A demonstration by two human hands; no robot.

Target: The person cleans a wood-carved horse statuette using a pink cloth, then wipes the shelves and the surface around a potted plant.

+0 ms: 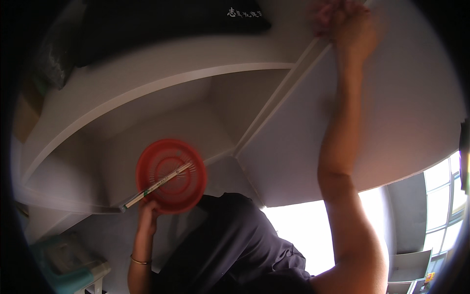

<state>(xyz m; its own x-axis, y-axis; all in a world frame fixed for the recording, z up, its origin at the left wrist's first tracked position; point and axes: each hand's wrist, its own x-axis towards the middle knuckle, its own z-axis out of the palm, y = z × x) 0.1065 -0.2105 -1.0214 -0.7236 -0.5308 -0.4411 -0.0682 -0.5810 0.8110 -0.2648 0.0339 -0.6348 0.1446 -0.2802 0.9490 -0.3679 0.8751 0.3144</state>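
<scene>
My left hand (149,206) grips the rim of a round red plastic basket (171,147) with a slotted bottom. Thin wooden sticks, likely wrapped chopsticks (165,180), lie across the basket, one end past its rim near my hand. My right hand (354,33), blurred, is raised at the upper right and holds a crumpled pink cloth (328,16) against the upper edge of a white cabinet panel. The fingers of my right hand are partly hidden by blur and the cloth.
White shelf compartments (176,79) stand before me, with a large white panel (286,154) at the right. A black item bearing writing (176,22) and a clear plastic bag (55,62) lie on the upper shelf. A teal and white object (69,272) is at lower left.
</scene>
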